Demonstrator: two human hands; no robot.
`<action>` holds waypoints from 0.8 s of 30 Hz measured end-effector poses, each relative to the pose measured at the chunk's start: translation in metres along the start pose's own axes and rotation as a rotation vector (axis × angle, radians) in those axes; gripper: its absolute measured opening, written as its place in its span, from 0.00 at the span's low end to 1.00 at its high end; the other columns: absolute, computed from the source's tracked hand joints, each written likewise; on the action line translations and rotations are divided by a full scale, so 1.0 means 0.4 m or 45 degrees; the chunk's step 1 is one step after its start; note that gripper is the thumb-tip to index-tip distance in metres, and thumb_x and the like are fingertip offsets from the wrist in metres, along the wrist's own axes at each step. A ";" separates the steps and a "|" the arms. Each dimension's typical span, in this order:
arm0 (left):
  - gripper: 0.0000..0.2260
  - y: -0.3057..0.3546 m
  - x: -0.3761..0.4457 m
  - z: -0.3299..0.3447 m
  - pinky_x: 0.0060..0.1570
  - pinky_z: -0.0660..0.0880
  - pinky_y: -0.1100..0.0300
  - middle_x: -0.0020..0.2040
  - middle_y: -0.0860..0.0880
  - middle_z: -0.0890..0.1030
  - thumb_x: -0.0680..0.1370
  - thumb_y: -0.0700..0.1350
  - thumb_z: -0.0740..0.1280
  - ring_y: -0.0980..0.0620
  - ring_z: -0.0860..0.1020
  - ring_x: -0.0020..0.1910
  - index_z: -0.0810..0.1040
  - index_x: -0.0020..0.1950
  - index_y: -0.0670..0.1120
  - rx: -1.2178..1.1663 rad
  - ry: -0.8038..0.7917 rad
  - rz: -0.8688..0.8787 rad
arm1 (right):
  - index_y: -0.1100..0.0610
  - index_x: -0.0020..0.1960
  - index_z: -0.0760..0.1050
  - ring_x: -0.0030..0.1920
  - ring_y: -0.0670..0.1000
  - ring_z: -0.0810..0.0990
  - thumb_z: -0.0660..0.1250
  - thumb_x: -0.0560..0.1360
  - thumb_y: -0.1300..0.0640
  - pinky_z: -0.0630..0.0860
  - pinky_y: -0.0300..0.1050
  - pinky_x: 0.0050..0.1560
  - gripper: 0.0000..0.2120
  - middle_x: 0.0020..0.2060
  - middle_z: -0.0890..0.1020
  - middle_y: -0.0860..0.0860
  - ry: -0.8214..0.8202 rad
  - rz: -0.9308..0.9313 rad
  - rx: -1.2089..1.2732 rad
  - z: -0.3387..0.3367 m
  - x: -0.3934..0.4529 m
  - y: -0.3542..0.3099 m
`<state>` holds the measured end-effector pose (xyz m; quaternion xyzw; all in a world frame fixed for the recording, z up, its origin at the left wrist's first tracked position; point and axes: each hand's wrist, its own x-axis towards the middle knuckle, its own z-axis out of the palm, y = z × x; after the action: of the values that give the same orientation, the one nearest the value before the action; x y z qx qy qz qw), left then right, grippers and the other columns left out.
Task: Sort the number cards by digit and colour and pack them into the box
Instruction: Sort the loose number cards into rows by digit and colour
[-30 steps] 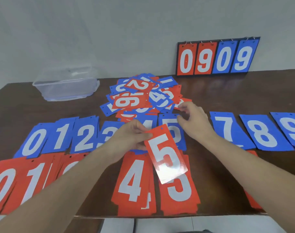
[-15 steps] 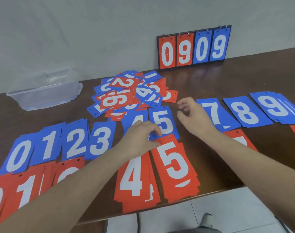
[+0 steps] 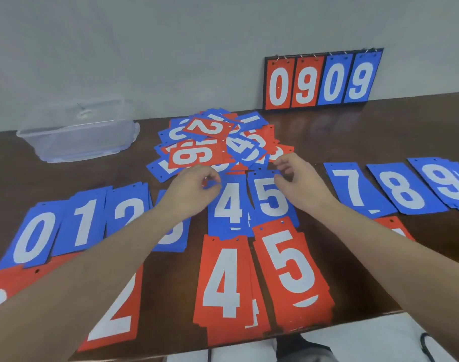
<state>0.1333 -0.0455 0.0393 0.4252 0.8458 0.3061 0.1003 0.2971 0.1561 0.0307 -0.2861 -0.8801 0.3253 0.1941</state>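
Observation:
A mixed pile of red and blue number cards (image 3: 215, 145) lies at the table's middle back. In front of it runs a row of blue stacks: 0 (image 3: 35, 236), 1 (image 3: 84, 220), 2 (image 3: 129, 210), 4 (image 3: 228, 202), 5 (image 3: 271, 197), 7 (image 3: 353, 189), 8 (image 3: 403, 189), 9 (image 3: 445, 181). Red stacks lie nearer me, among them 2 (image 3: 116, 317), 4 (image 3: 223, 283) and 5 (image 3: 288, 270). My left hand (image 3: 194, 186) and my right hand (image 3: 296, 184) hover at the pile's front edge, fingers loosely curled, holding nothing. The clear plastic box (image 3: 77, 137) stands empty at the back left.
A flip scoreboard (image 3: 322, 79) showing 0909 leans against the wall at the back right. My left forearm covers the blue 3 stack and my right forearm part of a red card (image 3: 395, 226). The red stacks overhang the table's front edge (image 3: 367, 316).
My left hand laid the red 5 card on the red 5 stack, let go and moved forward to the pile. My right hand stayed near the pile's front edge.

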 end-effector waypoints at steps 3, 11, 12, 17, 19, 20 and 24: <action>0.06 -0.035 0.033 -0.011 0.58 0.72 0.59 0.58 0.55 0.78 0.80 0.46 0.69 0.55 0.75 0.60 0.79 0.56 0.51 -0.012 0.089 -0.082 | 0.52 0.64 0.74 0.58 0.48 0.76 0.68 0.79 0.59 0.75 0.42 0.55 0.14 0.57 0.78 0.48 -0.061 -0.071 0.015 0.016 0.060 0.003; 0.14 -0.116 0.123 -0.037 0.64 0.75 0.51 0.68 0.52 0.75 0.81 0.51 0.67 0.51 0.72 0.67 0.75 0.66 0.51 0.072 0.202 -0.309 | 0.51 0.64 0.74 0.60 0.47 0.75 0.67 0.79 0.57 0.75 0.46 0.60 0.13 0.59 0.78 0.47 -0.186 -0.200 0.017 0.072 0.254 -0.001; 0.14 -0.127 0.138 -0.039 0.66 0.73 0.51 0.68 0.52 0.75 0.80 0.52 0.68 0.51 0.71 0.68 0.75 0.66 0.51 0.106 0.211 -0.310 | 0.51 0.64 0.74 0.60 0.48 0.75 0.67 0.79 0.57 0.75 0.46 0.61 0.13 0.59 0.78 0.47 -0.201 -0.208 0.015 0.080 0.276 -0.001; 0.21 -0.171 0.214 -0.055 0.74 0.63 0.44 0.72 0.54 0.72 0.79 0.60 0.67 0.52 0.68 0.72 0.72 0.70 0.54 0.241 0.109 -0.276 | 0.52 0.64 0.75 0.62 0.50 0.75 0.67 0.80 0.56 0.75 0.48 0.62 0.13 0.60 0.79 0.48 -0.239 -0.241 -0.030 0.113 0.370 0.000; 0.25 -0.184 0.237 -0.061 0.75 0.60 0.45 0.74 0.55 0.70 0.78 0.63 0.66 0.53 0.67 0.73 0.69 0.72 0.55 0.282 0.026 -0.261 | 0.51 0.63 0.76 0.61 0.50 0.75 0.66 0.80 0.56 0.74 0.48 0.62 0.12 0.59 0.79 0.48 -0.250 -0.266 -0.047 0.126 0.399 -0.004; 0.26 -0.193 0.245 -0.063 0.75 0.59 0.45 0.75 0.56 0.69 0.78 0.64 0.65 0.53 0.67 0.74 0.68 0.73 0.56 0.296 -0.016 -0.248 | 0.50 0.63 0.77 0.61 0.50 0.75 0.66 0.79 0.57 0.74 0.48 0.62 0.12 0.58 0.78 0.48 -0.255 -0.283 -0.050 0.133 0.412 -0.006; 0.30 -0.232 0.243 -0.058 0.76 0.56 0.47 0.75 0.58 0.68 0.75 0.68 0.64 0.55 0.65 0.75 0.66 0.75 0.59 0.304 -0.035 -0.210 | 0.51 0.63 0.78 0.62 0.52 0.73 0.66 0.79 0.57 0.71 0.47 0.63 0.13 0.57 0.78 0.48 -0.274 -0.344 -0.069 0.167 0.456 -0.020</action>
<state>0.0020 -0.0216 0.0106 0.3674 0.9068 0.1882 0.0854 0.1200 0.2354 0.0170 -0.1340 -0.9348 0.3011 0.1327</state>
